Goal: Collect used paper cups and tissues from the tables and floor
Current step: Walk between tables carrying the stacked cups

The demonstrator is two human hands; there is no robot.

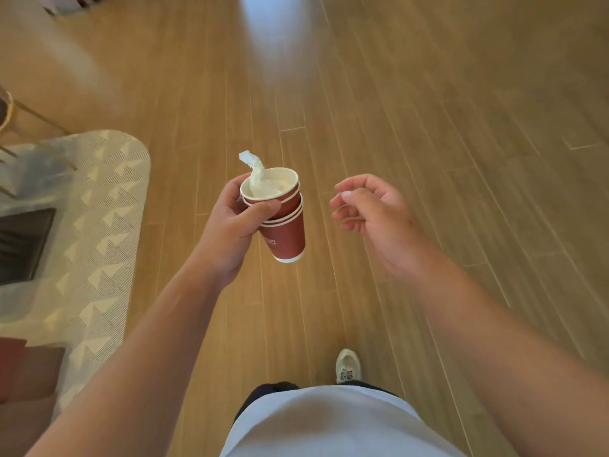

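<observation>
A stack of several red paper cups (pixel 286 234) with white rims hangs above the wooden floor at the middle of the head view. My left hand (pixel 235 222) grips the stack near its top, thumb across the front. A crumpled white tissue (pixel 255 173) sticks up out of the top cup. My right hand (pixel 369 209) hovers to the right of the cups, apart from them, fingers loosely curled and holding nothing.
A patterned grey rug (pixel 99 232) lies on the left with a dark flat object (pixel 23 245) on it. Thin chair legs (pixel 36 127) stand at the far left. My shoe (pixel 348 366) steps on the wooden floor (pixel 428 127).
</observation>
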